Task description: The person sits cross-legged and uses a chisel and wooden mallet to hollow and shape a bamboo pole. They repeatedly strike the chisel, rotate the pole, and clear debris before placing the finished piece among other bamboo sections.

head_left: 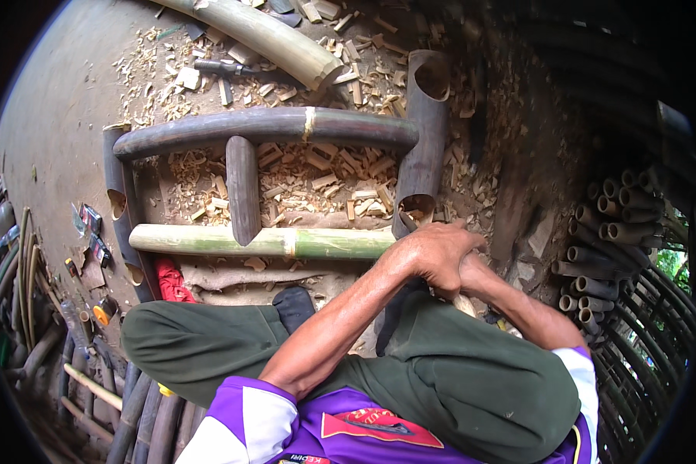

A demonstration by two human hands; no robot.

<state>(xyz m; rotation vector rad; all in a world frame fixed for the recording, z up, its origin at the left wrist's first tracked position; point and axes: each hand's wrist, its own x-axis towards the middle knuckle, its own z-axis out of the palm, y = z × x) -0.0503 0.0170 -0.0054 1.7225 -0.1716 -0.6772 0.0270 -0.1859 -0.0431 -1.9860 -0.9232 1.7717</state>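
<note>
The bare left hand (431,251) lies across the bare right hand (469,268), the two overlapping in front of the person's right knee. The fingers are curled, but the overlap conceals the palms; whether they grasp anything cannot be told. A pale, narrow piece (464,304) of wood or bamboo shows directly below the hands.

The left wrist is beside the right end of the straight, pale-and-green bamboo lower rail (329,243). This rail runs crosswise in front of the person as part of a ladder-like assembly; contact between hand and rail is unclear. Near the same end stands the thick, dark tubular bamboo right post (423,147), with curved openings at both ends. The dark, slightly bowed bamboo upper rail (209,130) meets this post. A short, dark bamboo strut (242,185) spans between the rails, its lower end tapered. At the far left is the slim, dark, notched bamboo left post (122,220).

Crumpled red cloth (174,281) lies below the lower rail's left part. Pale wood chips (371,203) cover the ground within and beyond the assembly. Above it lies a thick, pale bamboo pole (267,37). Stacked grey-brown bamboo tubes (595,294) occupy the right side
</note>
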